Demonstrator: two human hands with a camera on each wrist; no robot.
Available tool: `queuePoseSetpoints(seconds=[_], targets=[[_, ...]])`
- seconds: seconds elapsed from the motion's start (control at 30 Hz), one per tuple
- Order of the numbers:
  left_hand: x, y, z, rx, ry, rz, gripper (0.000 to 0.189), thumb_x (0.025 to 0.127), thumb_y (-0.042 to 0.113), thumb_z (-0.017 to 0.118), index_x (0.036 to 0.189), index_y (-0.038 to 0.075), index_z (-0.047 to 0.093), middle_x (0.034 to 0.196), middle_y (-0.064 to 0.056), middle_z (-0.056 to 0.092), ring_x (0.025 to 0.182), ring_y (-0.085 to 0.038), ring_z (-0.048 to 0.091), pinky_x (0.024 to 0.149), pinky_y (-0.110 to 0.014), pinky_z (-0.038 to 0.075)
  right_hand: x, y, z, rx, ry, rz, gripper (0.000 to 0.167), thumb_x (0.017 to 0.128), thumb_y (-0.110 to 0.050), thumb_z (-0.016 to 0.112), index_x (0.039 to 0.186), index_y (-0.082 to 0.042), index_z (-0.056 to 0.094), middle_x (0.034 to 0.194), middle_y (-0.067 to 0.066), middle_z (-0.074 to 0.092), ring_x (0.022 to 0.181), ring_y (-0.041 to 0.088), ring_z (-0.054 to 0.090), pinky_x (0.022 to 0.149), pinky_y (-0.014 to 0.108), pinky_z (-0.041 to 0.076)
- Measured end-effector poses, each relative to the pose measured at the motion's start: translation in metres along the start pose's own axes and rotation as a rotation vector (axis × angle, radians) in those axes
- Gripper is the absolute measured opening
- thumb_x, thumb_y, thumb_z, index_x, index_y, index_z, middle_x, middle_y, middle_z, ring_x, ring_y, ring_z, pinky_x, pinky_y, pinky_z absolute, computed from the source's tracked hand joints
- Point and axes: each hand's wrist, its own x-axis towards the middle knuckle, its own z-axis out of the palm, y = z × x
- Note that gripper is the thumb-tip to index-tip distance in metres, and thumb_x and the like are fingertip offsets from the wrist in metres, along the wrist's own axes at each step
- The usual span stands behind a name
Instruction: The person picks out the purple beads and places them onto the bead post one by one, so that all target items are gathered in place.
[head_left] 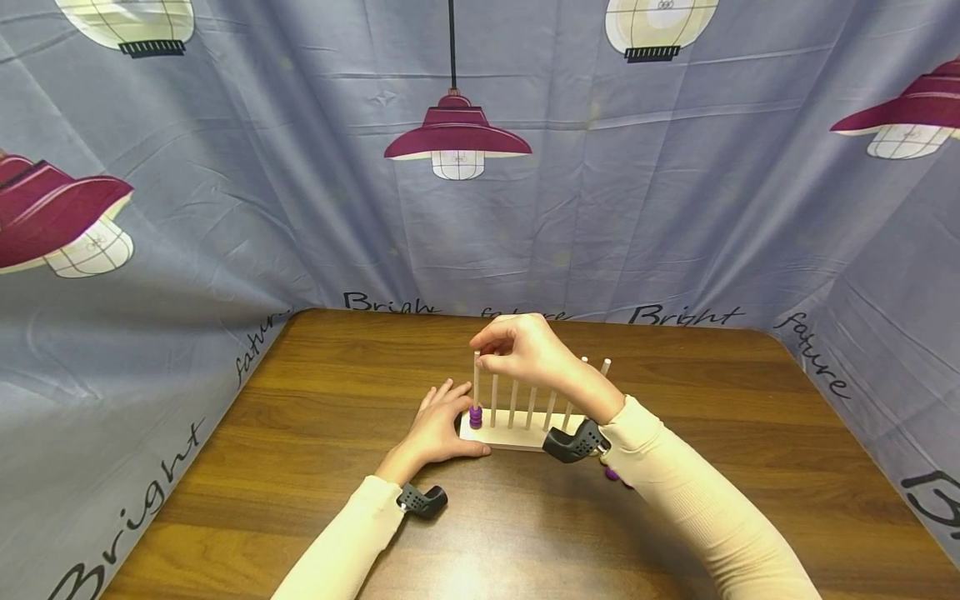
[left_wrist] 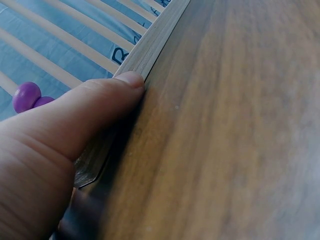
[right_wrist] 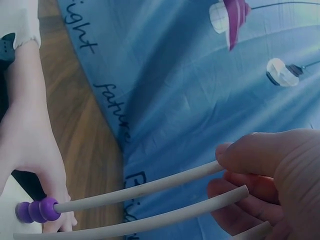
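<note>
A pale wooden peg stand (head_left: pixel 513 437) with several upright pegs sits on the table. My left hand (head_left: pixel 435 433) grips its left end, the thumb (left_wrist: pixel 107 95) along the front edge and the fingers spread around the far side. Purple beads (right_wrist: pixel 37 211) are stacked at the foot of the leftmost peg (head_left: pixel 476 385). Up at that peg's tip is my right hand (head_left: pixel 525 346), thumb and fingers loosely bent around the top; no bead shows between them. In the right wrist view, the neighbouring peg (right_wrist: pixel 200 207) ends close by the fingers.
Small beads, one of them purple (head_left: pixel 611 472), lie on the wooden table (head_left: pixel 360 375) to the right of the stand, partly hidden by my right sleeve (head_left: pixel 690 483). A grey-blue printed curtain (head_left: pixel 337 208) encloses the table's back and sides.
</note>
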Motion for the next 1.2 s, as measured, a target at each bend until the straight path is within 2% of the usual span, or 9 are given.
queuePoseSetpoints(seconds=[0.23,0.4,0.63,0.9,1.03,1.2], targets=[[-0.001,-0.001,0.001,-0.006,0.001,-0.004,0.064,0.065,0.051,0.088,0.116,0.016,0.070,0.156,-0.013,0.050,0.153,-0.044,0.030,0.127,-0.063,0.016,-0.001,-0.001,-0.004,0.065,0.051,0.023,0.015,0.084,-0.003,0.077,0.099,-0.003,0.079,0.097,0.013,0.078,0.083,0.019,0.075,0.073,0.022,0.061],[0.000,0.000,0.003,-0.009,-0.002,-0.001,0.065,0.066,0.051,0.088,0.117,0.015,0.070,0.156,-0.013,0.050,0.153,-0.044,0.030,0.127,-0.062,0.016,-0.009,0.000,-0.018,0.113,0.103,0.056,0.015,0.085,0.000,0.076,0.100,0.000,0.078,0.099,0.018,0.077,0.085,0.019,0.075,0.074,0.019,0.060],[-0.001,0.001,0.000,0.004,-0.003,0.003,0.065,0.065,0.050,0.088,0.117,0.015,0.070,0.156,-0.014,0.050,0.153,-0.044,0.031,0.127,-0.062,0.016,-0.033,0.011,-0.047,0.025,0.165,0.126,0.015,0.086,-0.001,0.076,0.100,-0.003,0.079,0.101,0.013,0.078,0.084,0.010,0.073,0.073,0.013,0.057],[0.000,0.001,-0.002,-0.002,0.010,0.013,0.064,0.065,0.050,0.089,0.115,0.015,0.070,0.156,-0.015,0.050,0.152,-0.045,0.031,0.127,-0.062,0.017,-0.068,0.033,-0.081,-0.091,0.242,0.205,0.014,0.088,-0.004,0.075,0.101,-0.005,0.079,0.100,0.014,0.079,0.079,-0.013,0.064,0.070,0.006,0.053],[0.000,0.001,-0.003,-0.006,0.005,0.002,0.065,0.065,0.050,0.089,0.116,0.015,0.070,0.157,-0.014,0.049,0.153,-0.044,0.030,0.128,-0.061,0.015,-0.084,0.044,-0.087,-0.133,0.254,0.241,0.014,0.087,-0.005,0.076,0.101,-0.005,0.079,0.100,0.014,0.079,0.079,-0.018,0.061,0.068,0.005,0.051],[-0.001,0.002,-0.002,0.001,-0.006,-0.001,0.065,0.066,0.050,0.089,0.117,0.015,0.069,0.157,-0.013,0.049,0.154,-0.043,0.029,0.128,-0.060,0.015,-0.105,0.054,-0.087,-0.134,0.245,0.279,0.014,0.087,-0.004,0.075,0.101,-0.003,0.078,0.098,0.017,0.079,0.078,-0.019,0.060,0.068,0.004,0.051]])
